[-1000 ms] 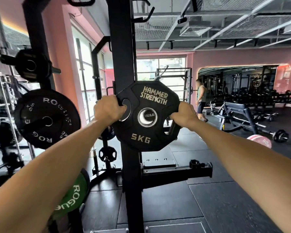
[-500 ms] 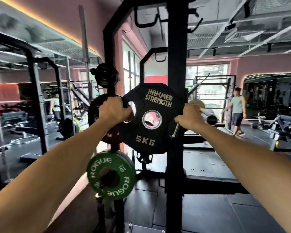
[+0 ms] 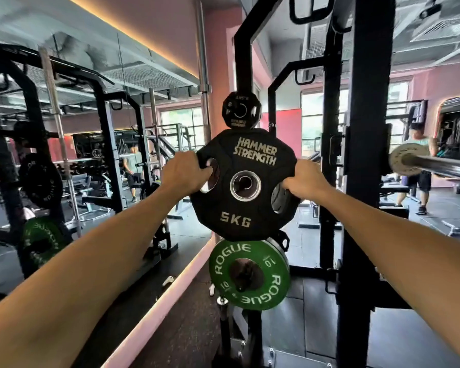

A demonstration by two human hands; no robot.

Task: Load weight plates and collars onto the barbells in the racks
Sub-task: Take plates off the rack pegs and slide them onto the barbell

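Observation:
I hold a black 5 kg plate [image 3: 246, 208] marked HAMMER STRENGTH upright at chest height, its steel-ringed centre hole facing me. My left hand [image 3: 183, 172] grips its left grip hole and my right hand [image 3: 304, 179] grips its right edge. The chrome barbell sleeve [image 3: 436, 166] juts in from the right edge, resting in the black rack upright [image 3: 361, 128], with its end to the right of the plate and apart from it.
Behind the plate, storage pegs carry a small black plate [image 3: 241, 112] above and a green ROGUE 10 plate [image 3: 250, 277] below. A wall mirror [image 3: 91, 155] fills the left. A person [image 3: 417, 181] stands beyond the barbell at right.
My view and the plate have swung left from the rack upright. The barbell sleeve now sits farther right of the plate. Both hands keep their grip.

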